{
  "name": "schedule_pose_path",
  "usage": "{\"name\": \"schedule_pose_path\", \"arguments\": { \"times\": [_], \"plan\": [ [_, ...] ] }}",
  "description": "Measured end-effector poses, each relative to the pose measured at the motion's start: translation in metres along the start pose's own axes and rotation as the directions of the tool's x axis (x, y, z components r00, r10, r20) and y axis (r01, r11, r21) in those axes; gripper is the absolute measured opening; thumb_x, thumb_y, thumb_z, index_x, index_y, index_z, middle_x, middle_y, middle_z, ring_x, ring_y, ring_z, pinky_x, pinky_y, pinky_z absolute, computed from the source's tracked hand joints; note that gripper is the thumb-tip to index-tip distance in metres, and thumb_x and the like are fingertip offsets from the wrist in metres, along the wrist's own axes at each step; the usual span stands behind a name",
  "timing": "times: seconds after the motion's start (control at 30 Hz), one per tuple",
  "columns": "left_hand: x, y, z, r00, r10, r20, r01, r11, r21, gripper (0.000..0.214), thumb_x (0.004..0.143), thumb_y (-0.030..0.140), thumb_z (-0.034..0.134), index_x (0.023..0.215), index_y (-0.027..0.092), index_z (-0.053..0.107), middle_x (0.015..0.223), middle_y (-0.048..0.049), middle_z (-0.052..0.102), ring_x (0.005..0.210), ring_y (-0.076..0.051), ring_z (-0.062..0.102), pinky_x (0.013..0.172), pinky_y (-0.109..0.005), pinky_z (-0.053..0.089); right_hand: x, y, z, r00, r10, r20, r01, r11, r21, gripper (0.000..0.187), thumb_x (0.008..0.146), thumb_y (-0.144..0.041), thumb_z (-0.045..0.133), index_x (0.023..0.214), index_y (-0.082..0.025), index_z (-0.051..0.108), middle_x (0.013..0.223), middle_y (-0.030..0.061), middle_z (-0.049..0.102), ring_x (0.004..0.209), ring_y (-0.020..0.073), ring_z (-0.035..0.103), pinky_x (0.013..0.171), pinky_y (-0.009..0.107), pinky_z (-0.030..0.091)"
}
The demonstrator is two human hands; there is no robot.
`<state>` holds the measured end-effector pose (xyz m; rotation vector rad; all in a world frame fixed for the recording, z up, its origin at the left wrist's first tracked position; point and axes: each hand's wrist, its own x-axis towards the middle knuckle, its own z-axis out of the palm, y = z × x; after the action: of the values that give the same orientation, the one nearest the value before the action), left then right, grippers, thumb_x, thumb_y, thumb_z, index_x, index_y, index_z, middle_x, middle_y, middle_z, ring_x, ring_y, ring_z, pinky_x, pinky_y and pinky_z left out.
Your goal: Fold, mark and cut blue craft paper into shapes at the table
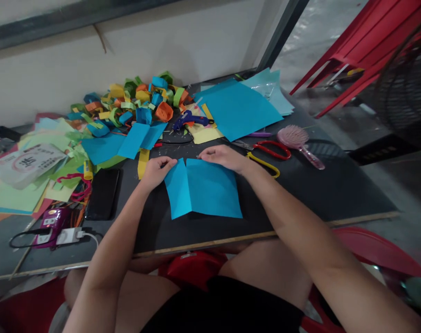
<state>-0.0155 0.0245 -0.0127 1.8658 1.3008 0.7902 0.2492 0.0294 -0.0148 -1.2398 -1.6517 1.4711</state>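
Note:
A blue sheet of paper (210, 189) lies on the dark table (335, 185) in front of me, split from its far edge into a narrow left strip and a wider right part. My left hand (158, 169) pinches the top corner of the left strip. My right hand (224, 157) pinches the top edge of the right part. Both hands have their fingers closed on the paper.
Red and yellow scissors (269, 155) and a pink hairbrush (298, 141) lie right of my hand. Behind are a blue glue gun (189, 120), blue sheets (238, 108) and a heap of coloured paper loops (137, 101). A black phone (102, 194) lies at left.

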Motion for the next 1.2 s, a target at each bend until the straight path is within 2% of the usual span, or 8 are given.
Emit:
{"name": "schedule_pose_path", "arguments": {
  "times": [0.17, 0.27, 0.33, 0.43, 0.57, 0.73, 0.87, 1.2],
  "plan": [
    [0.001, -0.004, -0.013, 0.959, 0.024, -0.284, -0.038, 0.998, -0.042, 0.033, 0.084, 0.050, 0.060, 0.074, 0.020, 0.068, 0.071, -0.0009, 0.065, 0.067, -0.014, 0.057, 0.059, -0.025, 0.041, 0.000, 0.000, -0.016, 0.982, 0.154, -0.105, -0.094, 0.895, 0.436, 0.046, 0.061, -0.046, 0.085, 0.098, -0.023, 0.071, 0.091, 0.0074, 0.075, 0.088, 0.0258, 0.070, 0.082, 0.042, 0.056],
    [0.001, -0.008, -0.018, 0.912, 0.022, -0.409, -0.036, 0.999, -0.028, 0.037, 0.083, 0.055, 0.059, 0.076, 0.020, 0.067, 0.070, -0.0018, 0.063, 0.069, -0.015, 0.056, 0.061, -0.027, 0.042, 0.001, 0.002, -0.008, 0.968, 0.237, -0.083, -0.164, 0.847, 0.506, 0.041, 0.065, -0.052, 0.081, 0.090, -0.022, 0.071, 0.090, 0.0101, 0.076, 0.086, 0.0280, 0.071, 0.080, 0.045, 0.058],
    [0.003, -0.011, -0.016, 0.874, -0.015, -0.485, -0.035, 0.995, -0.095, 0.039, 0.080, 0.059, 0.062, 0.082, 0.020, 0.065, 0.072, -0.0015, 0.062, 0.071, -0.015, 0.057, 0.062, -0.026, 0.044, 0.002, 0.004, 0.001, 0.960, 0.262, -0.098, -0.187, 0.861, 0.473, 0.038, 0.067, -0.053, 0.080, 0.086, -0.021, 0.071, 0.085, 0.0093, 0.075, 0.082, 0.0268, 0.071, 0.078, 0.044, 0.058],
    [0.007, -0.016, -0.009, 0.835, -0.156, -0.528, -0.021, 0.949, -0.314, 0.048, 0.078, 0.068, 0.059, 0.091, 0.022, 0.061, 0.069, -0.0001, 0.056, 0.065, -0.013, 0.055, 0.058, -0.026, 0.044, 0.006, 0.009, 0.010, 0.957, 0.146, -0.249, -0.042, 0.923, 0.382, 0.038, 0.071, -0.058, 0.075, 0.084, -0.023, 0.069, 0.084, 0.0073, 0.074, 0.083, 0.0256, 0.070, 0.077, 0.042, 0.057],
    [0.008, -0.018, 0.000, 0.883, -0.280, -0.376, 0.080, 0.880, -0.468, 0.051, 0.080, 0.072, 0.055, 0.081, 0.022, 0.058, 0.058, 0.0026, 0.043, 0.052, -0.011, 0.046, 0.049, -0.026, 0.039, 0.010, 0.015, 0.010, 0.922, 0.019, -0.386, 0.099, 0.953, 0.285, 0.041, 0.070, -0.064, 0.072, 0.083, -0.025, 0.068, 0.083, 0.0062, 0.072, 0.089, 0.0276, 0.068, 0.076, 0.041, 0.055],
    [0.001, -0.011, 0.001, 0.894, -0.190, -0.405, 0.055, 0.945, -0.322, 0.043, 0.086, 0.062, 0.055, 0.073, 0.022, 0.059, 0.060, 0.0010, 0.045, 0.056, -0.012, 0.044, 0.051, -0.026, 0.038, 0.011, 0.019, 0.013, 0.928, -0.005, -0.373, 0.098, 0.968, 0.231, 0.046, 0.074, -0.071, 0.065, 0.078, -0.025, 0.066, 0.066, 0.0051, 0.065, 0.077, 0.0272, 0.065, 0.067, 0.040, 0.050],
    [-0.001, -0.013, -0.001, 0.862, -0.115, -0.494, 0.056, 0.989, -0.134, 0.037, 0.091, 0.053, 0.052, 0.075, 0.022, 0.061, 0.061, 0.0000, 0.050, 0.059, -0.014, 0.047, 0.054, -0.027, 0.036, 0.010, 0.018, 0.017, 0.910, -0.062, -0.410, 0.101, 0.992, 0.073, 0.051, 0.075, -0.074, 0.061, 0.070, -0.024, 0.062, 0.056, 0.0021, 0.055, 0.065, 0.0220, 0.058, 0.058, 0.034, 0.042],
    [-0.002, -0.015, 0.003, 0.830, -0.144, -0.538, 0.170, 0.986, -0.003, 0.034, 0.092, 0.044, 0.051, 0.069, 0.021, 0.058, 0.057, -0.0004, 0.048, 0.058, -0.016, 0.045, 0.057, -0.029, 0.032, 0.010, 0.015, 0.016, 0.832, -0.182, -0.523, 0.095, 0.977, -0.189, 0.057, 0.082, -0.068, 0.057, 0.053, -0.024, 0.037, 0.047, -0.0036, 0.031, 0.050, 0.0121, 0.033, 0.050, 0.029, 0.026]
  ]
}}
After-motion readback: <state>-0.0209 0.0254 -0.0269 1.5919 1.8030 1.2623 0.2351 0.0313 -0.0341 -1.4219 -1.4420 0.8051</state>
